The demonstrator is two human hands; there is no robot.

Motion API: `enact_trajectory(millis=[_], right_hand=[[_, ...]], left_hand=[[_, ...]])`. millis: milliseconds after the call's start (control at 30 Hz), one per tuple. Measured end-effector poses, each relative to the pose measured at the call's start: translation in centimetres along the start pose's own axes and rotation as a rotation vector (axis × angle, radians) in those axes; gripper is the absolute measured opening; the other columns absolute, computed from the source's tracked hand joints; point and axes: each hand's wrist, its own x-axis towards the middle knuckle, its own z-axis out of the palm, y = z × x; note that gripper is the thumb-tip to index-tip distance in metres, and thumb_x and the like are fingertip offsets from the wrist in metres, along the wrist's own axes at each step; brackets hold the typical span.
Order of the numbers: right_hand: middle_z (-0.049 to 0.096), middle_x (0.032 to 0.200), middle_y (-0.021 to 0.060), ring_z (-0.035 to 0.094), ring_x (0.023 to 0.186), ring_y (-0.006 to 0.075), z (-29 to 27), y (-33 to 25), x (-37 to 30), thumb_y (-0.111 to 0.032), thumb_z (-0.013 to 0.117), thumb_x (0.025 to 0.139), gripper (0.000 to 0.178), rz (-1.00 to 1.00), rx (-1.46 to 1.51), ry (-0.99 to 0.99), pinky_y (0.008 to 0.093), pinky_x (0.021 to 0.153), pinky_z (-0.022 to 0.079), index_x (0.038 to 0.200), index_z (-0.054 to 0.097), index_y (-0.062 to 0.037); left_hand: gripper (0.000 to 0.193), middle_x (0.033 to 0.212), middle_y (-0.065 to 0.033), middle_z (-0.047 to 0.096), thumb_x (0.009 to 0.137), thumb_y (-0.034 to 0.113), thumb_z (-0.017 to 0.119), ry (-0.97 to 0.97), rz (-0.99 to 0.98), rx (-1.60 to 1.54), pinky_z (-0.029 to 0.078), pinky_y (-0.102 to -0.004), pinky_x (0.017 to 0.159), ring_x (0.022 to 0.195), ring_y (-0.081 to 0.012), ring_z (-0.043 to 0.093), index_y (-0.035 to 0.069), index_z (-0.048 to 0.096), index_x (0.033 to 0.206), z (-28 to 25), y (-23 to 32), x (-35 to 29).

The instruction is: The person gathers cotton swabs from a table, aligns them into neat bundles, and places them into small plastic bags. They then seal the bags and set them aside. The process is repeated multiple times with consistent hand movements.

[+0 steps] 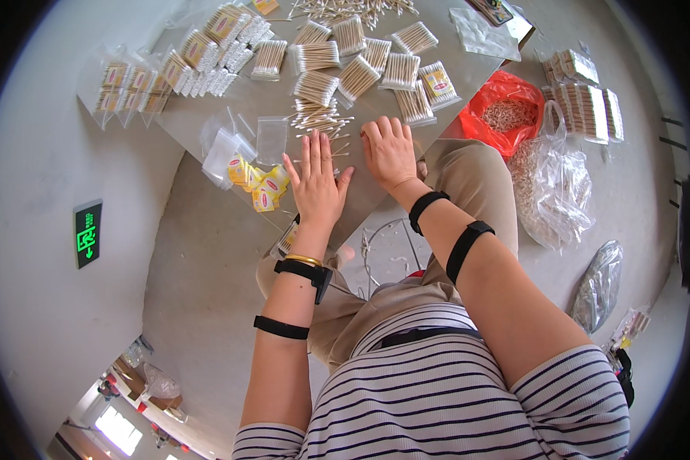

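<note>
My left hand [317, 184] lies flat near the table's front edge. Its fingers are stretched out, their tips beside a loose pile of cotton swabs [314, 116]. A few single swabs lie between my two hands. To the right, my right hand [391, 156] rests palm down with fingers bent and slightly apart; I see nothing held in it, though its palm is hidden. Small yellow-and-white cards [267, 192] lie left of my left hand, next to clear plastic bags [224, 153]. Beyond my hands are several bagged packs of swabs [358, 77].
Stacked swab packs [207, 54] line the table's left side. A larger swab heap [353, 9] lies at the far edge. Right of the table are an open red bag of swabs [506, 115], a full clear bag [552, 188] and bundled packs [586, 107]. My knees are under the table edge.
</note>
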Motion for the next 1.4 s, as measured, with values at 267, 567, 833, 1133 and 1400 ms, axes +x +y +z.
enact_trajectory(millis=[267, 567, 833, 1133, 1400], right_hand=[[0.057, 0.1, 0.0065, 0.056, 0.099, 0.0284, 0.1, 0.1, 0.0, -0.019, 0.063, 0.095, 0.01, 0.001, -0.001, -0.006, 0.0429, 0.087, 0.042, 0.104, 0.06, -0.0145], [0.057, 0.1, 0.0063, 0.056, 0.1, 0.028, 0.1, 0.2, 0.0, -0.02, 0.064, 0.095, 0.011, 0.002, 0.002, -0.005, 0.0432, 0.087, 0.042, 0.104, 0.06, -0.0146], [0.056, 0.1, 0.0056, 0.055, 0.1, 0.0271, 0.1, 0.1, 0.0, -0.02, 0.065, 0.094, 0.011, -0.007, -0.002, 0.011, 0.0426, 0.088, 0.042, 0.103, 0.06, -0.015], [0.055, 0.099, 0.005, 0.055, 0.099, 0.0263, -0.1, 0.0, 0.0, -0.019, 0.064, 0.095, 0.01, 0.001, -0.005, -0.01, 0.042, 0.088, 0.042, 0.103, 0.059, -0.0159], [0.055, 0.099, 0.0051, 0.055, 0.1, 0.0264, 0.0, 0.0, 0.0, -0.02, 0.064, 0.095, 0.01, 0.0, -0.011, -0.006, 0.042, 0.088, 0.042, 0.103, 0.059, -0.0159]], left_hand=[[0.083, 0.167, -0.0113, 0.035, 0.105, 0.056, 0.052, 0.07, -0.127, 0.02, 0.002, -0.0631, 0.13, 0.161, -0.0299, 0.021, 0.003, 0.03, 0.166, 0.8, 1.8, 1.1], [0.066, 0.158, -0.0136, 0.043, 0.105, 0.044, 0.057, 0.2, -0.066, -0.161, 0.016, -0.061, 0.127, 0.151, -0.0378, 0.033, 0.005, 0.046, 0.156, -0.9, 1.2, 0.8], [0.027, 0.124, 0.0012, 0.061, 0.082, 0.018, 0.085, 0.169, 0.023, -0.25, 0.039, -0.0476, 0.108, 0.122, -0.0271, 0.053, 0.019, 0.075, 0.106, -3.0, -2.3, 2.9], [0.018, 0.106, 0.0052, 0.063, 0.08, 0.02, 0.087, 0.125, 0.051, -0.246, 0.038, -0.0428, 0.1, 0.111, -0.022, 0.056, 0.02, 0.073, 0.092, -3.1, -2.9, 3.7], [0.015, 0.102, 0.0052, 0.065, 0.082, 0.021, 0.086, 0.097, 0.027, -0.301, 0.037, -0.0423, 0.099, 0.106, -0.0212, 0.059, 0.02, 0.075, 0.092, -2.6, -2.6, 3.3]])
